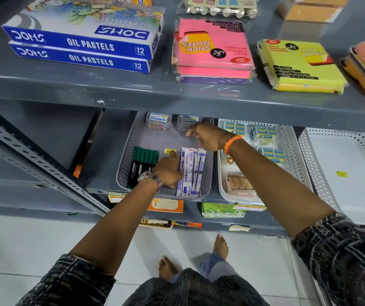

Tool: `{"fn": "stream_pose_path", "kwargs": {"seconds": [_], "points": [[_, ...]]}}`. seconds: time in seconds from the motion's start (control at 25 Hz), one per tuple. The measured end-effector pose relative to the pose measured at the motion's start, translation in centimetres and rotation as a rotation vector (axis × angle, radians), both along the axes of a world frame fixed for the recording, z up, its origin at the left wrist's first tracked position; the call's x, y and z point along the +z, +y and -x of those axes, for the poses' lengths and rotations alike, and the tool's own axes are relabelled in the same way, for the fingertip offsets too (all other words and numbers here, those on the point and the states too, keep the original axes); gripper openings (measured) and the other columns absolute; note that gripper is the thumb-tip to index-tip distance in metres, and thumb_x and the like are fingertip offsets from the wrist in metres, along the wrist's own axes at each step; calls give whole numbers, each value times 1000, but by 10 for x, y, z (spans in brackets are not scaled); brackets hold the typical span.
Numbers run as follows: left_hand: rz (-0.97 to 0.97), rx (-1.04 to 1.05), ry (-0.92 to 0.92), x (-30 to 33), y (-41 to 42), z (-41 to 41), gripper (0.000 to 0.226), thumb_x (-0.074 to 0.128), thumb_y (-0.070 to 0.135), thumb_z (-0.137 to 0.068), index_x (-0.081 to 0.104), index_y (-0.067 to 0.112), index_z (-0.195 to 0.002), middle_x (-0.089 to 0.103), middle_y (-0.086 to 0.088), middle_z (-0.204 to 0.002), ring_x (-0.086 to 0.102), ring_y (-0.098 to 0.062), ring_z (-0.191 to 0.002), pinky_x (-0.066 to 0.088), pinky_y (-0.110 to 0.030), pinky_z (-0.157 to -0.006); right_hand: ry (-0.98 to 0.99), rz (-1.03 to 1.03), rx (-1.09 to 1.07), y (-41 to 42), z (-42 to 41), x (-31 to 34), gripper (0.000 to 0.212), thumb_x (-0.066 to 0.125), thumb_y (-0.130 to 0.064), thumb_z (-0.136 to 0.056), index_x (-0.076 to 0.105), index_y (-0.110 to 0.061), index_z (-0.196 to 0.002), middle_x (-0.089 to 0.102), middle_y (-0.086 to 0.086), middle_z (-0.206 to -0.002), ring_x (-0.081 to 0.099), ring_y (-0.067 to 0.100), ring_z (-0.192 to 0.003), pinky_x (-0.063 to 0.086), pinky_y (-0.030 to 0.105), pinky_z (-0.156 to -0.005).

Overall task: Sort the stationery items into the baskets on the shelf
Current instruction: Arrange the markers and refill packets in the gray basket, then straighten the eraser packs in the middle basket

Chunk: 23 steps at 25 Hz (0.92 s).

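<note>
While left hand lies flat against white packets, long axis front-to-back in grey basket, right hand nearer clear boxes at back; grip state there unclear.

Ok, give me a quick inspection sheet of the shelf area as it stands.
Surface: grey metal shelf, tiered.
Job's things: grey basket holds green markers, white packets and two clear boxes at the back; white basket beside it holds small packs.
Clutter: oil pastels, sticky notes above.
Grips: left hand on the packets; right hand at a clear box, grip unclear.
Cables: nothing seen.
Surroundings: tiled floor, bare feet.
</note>
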<state>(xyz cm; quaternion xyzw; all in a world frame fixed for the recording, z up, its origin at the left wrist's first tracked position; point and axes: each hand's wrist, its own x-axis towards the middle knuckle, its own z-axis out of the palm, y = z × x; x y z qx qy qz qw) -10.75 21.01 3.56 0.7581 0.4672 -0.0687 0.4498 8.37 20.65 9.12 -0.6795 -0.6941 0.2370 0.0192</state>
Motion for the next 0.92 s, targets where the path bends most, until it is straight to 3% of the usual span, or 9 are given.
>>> {"fn": "stream_pose_path", "kwargs": {"seconds": [0.08,0.2,0.36,0.48,0.56,0.68,0.76,0.84,0.92], "points": [[-53,-10,52,3,-2,3,57,66,18,-92,33,2,-135,71,-18,-107,75,-35,-81,63,-45,-71,194,-79,-147,-23,-24,11,43,53,14,-90,59,-1,-130,60,17,-125,58,31,-115,48,33,-101],[-370,-48,83,16,-7,-1,52,68,25,-91,43,6,-132,64,-16,-119,67,-35,-105,53,-37,-78,274,-164,-310,-77,-75,21,45,69,9,-85,60,-1,-127,64,11,-114,62,27,-105,53,45,-95],[-453,-241,-207,42,-33,-35,61,76,39,-85,50,17,-135,58,-6,-129,56,-25,-120,46,-32,-97,93,-8,-338,-154,-131,18,57,84,-8,-76,63,-8,-129,69,11,-125,66,28,-117,49,29,-100],[-388,-466,-172,46,-56,-78,71,70,48,-87,45,14,-145,49,-5,-142,47,-21,-131,40,-29,-107,25,177,-284,-185,-146,6,75,85,-19,-73,55,-17,-142,59,1,-143,54,19,-133,39,22,-109],[-412,-560,-85,40,-70,-111,63,66,45,-89,49,8,-138,54,-9,-134,50,-24,-127,44,-31,-102,80,302,-305,-194,-152,-10,78,85,-15,-72,53,-16,-143,58,0,-142,52,18,-134,37,21,-110],[-431,-669,70,28,-86,-142,56,74,36,-81,55,5,-123,59,-12,-119,54,-27,-117,47,-35,-94,316,462,-476,-197,-154,-36,56,71,-4,-88,52,-2,-141,52,24,-145,47,40,-138,38,47,-117],[-464,-713,163,21,-91,-150,57,77,34,-76,56,8,-121,59,-11,-119,55,-29,-116,50,-40,-93,160,322,-301,-201,-155,-46,45,59,-6,-96,52,1,-139,45,32,-147,41,50,-138,39,56,-113],[-499,-687,207,15,-96,-155,53,77,29,-73,57,12,-120,60,-10,-118,59,-31,-113,54,-41,-87,97,170,-287,-205,-151,-43,47,63,-37,-91,62,-14,-131,60,19,-139,58,39,-128,53,35,-98],[-523,-644,221,14,-100,-158,45,74,24,-73,58,15,-114,62,-9,-114,62,-32,-108,55,-38,-80,4,74,-203,-212,-147,-38,67,60,-69,-66,64,-32,-121,73,1,-121,70,26,-108,53,24,-84]]}}
